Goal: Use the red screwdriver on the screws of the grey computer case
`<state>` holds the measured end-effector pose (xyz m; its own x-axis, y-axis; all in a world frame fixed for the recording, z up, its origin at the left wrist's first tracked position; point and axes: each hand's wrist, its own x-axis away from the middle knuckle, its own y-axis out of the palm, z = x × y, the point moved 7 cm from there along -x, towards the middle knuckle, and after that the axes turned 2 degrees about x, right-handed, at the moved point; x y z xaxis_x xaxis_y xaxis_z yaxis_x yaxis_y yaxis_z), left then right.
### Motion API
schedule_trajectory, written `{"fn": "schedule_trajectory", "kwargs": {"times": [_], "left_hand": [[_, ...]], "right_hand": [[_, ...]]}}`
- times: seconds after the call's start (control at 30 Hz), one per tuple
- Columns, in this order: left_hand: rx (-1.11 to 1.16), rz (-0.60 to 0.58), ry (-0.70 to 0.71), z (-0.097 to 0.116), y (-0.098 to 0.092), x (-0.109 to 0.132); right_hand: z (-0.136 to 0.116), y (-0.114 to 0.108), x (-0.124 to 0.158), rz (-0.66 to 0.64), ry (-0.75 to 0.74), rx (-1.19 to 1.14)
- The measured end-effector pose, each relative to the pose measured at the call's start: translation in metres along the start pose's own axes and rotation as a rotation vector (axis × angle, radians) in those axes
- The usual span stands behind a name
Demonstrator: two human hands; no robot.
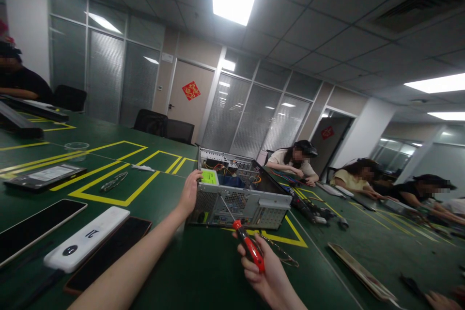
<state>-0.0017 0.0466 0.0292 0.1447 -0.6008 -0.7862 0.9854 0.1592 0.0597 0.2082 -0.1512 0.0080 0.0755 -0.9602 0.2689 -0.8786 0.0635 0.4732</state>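
An opened metal computer case point(236, 198) lies on the green table in front of me, with wires and boards showing inside. My left hand point(189, 193) grips its left corner, fingers over the top edge beside a bright green label point(209, 177). In my right hand point(267, 271) is a screwdriver point(250, 246) with a red handle. Its thin shaft points up and left at the perforated panel facing me; whether the tip touches a screw is too small to tell. Partly behind my right hand lies a thin, wiry loop-shaped item point(286, 255).
On the left lie a hard drive point(47, 175), a clear plastic cup point(77, 151), a white device point(89, 238) and dark phones point(39, 227). Cables and parts point(314, 208) sit right of the case, near another phone point(361, 271). Several people work around the table.
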Motion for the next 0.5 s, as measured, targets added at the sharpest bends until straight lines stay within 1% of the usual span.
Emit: {"fn": "schedule_trajectory", "kwargs": {"times": [0.1, 0.2, 0.27, 0.37, 0.43, 0.5], "left_hand": [[0.001, 0.003, -0.012, 0.0, 0.0, 0.0], [0.014, 0.0, -0.018, 0.002, 0.0, -0.001], [0.022, 0.001, -0.014, 0.003, -0.001, -0.001], [0.022, -0.004, -0.007, 0.003, -0.001, -0.001], [0.016, 0.0, -0.007, 0.003, -0.001, -0.001], [0.012, 0.012, -0.004, 0.002, -0.001, -0.001]], "right_hand": [[0.003, 0.012, 0.005, -0.109, 0.09, -0.159], [0.012, 0.025, 0.012, -0.214, 0.165, -0.136], [0.017, 0.029, 0.013, -0.256, 0.149, -0.096], [0.024, 0.027, 0.009, -0.234, 0.126, -0.125], [0.028, 0.023, 0.005, -0.21, 0.156, -0.21], [0.031, 0.019, 0.002, -0.223, 0.212, -0.283]]}}
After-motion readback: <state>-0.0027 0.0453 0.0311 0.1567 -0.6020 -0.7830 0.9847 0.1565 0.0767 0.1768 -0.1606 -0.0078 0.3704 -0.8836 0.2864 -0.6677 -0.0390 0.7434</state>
